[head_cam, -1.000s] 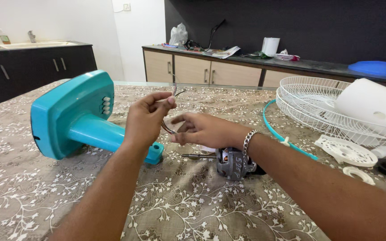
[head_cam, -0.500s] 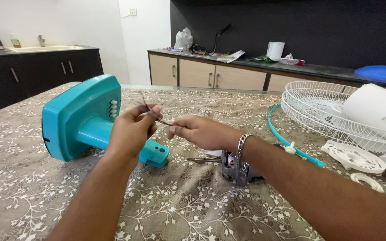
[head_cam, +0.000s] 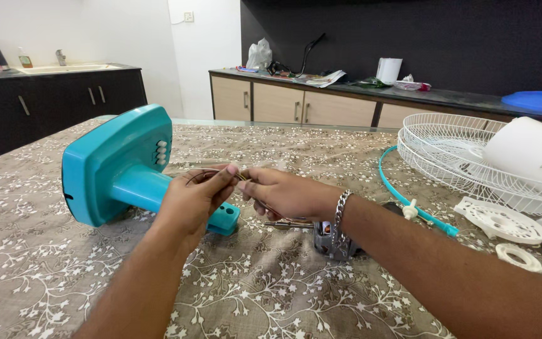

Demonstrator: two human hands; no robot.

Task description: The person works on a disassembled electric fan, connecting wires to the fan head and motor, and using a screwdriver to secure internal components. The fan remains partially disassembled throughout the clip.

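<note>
I pinch the thin wire ends (head_cam: 241, 177) between my left hand (head_cam: 197, 199) and right hand (head_cam: 286, 193), both closed on them above the desk (head_cam: 45, 263), just in front of the teal fan base (head_cam: 123, 164) lying on its side, with the motor (head_cam: 334, 238) under my wrist.

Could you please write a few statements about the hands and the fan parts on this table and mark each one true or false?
1. Both hands pinch thin wires between them. True: the left hand and right hand meet over them.
2. The teal fan base stands upright. False: it lies on its side.
3. The right wrist wears a chain bracelet. True.
4. The white fan grille lies left of the base. False: it lies to the right.
5. The fan motor sits on the patterned tablecloth. True.
</note>
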